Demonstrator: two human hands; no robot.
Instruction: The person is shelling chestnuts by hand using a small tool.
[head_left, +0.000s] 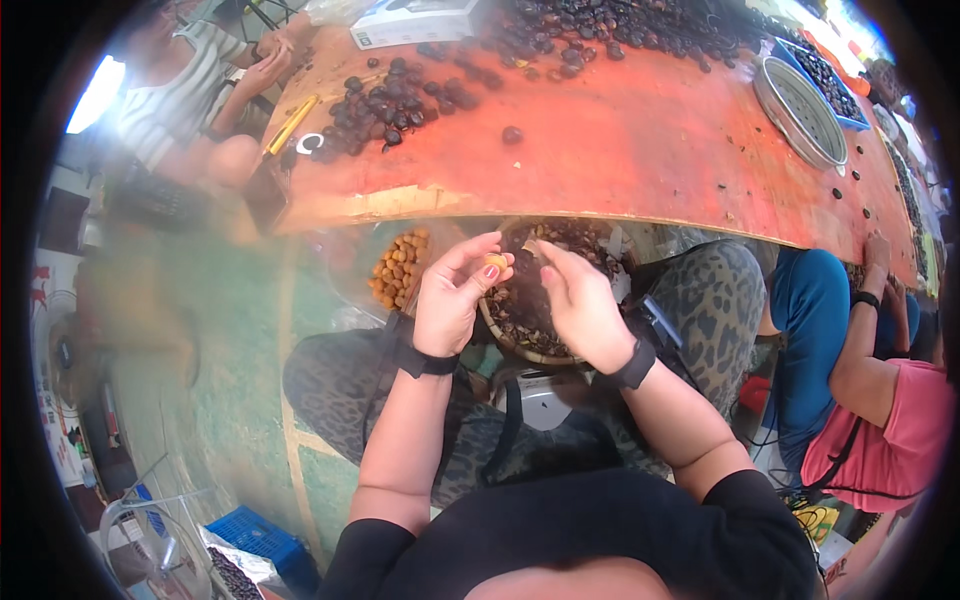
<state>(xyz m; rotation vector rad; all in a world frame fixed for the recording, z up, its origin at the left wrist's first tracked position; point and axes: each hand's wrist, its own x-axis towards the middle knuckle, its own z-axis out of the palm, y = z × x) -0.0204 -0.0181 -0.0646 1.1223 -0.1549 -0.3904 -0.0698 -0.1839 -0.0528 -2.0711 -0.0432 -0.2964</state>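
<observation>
My left hand (453, 296) pinches a peeled yellow kernel (496, 262), which looks like a chestnut, between thumb and fingers. A short gap to the right, my right hand (581, 300) has its thumb and fingers bent toward the kernel. A small tan bit shows at its fingertips; whether it is gripped is unclear. Below both hands a round woven basket (517, 352) holds dark shell scraps (517, 311), partly hidden by the hands. Left of my left hand, a heap of peeled yellow kernels (401, 266) lies in a clear bag or container whose edges are blurred.
A red wooden table (600, 150) spans ahead, its near edge just beyond my hands. Dark unpeeled nuts (390, 105), a white box (416, 22), a yellow-handled tool (292, 124) and a metal sieve (799, 112) are on it. People sit at left and right.
</observation>
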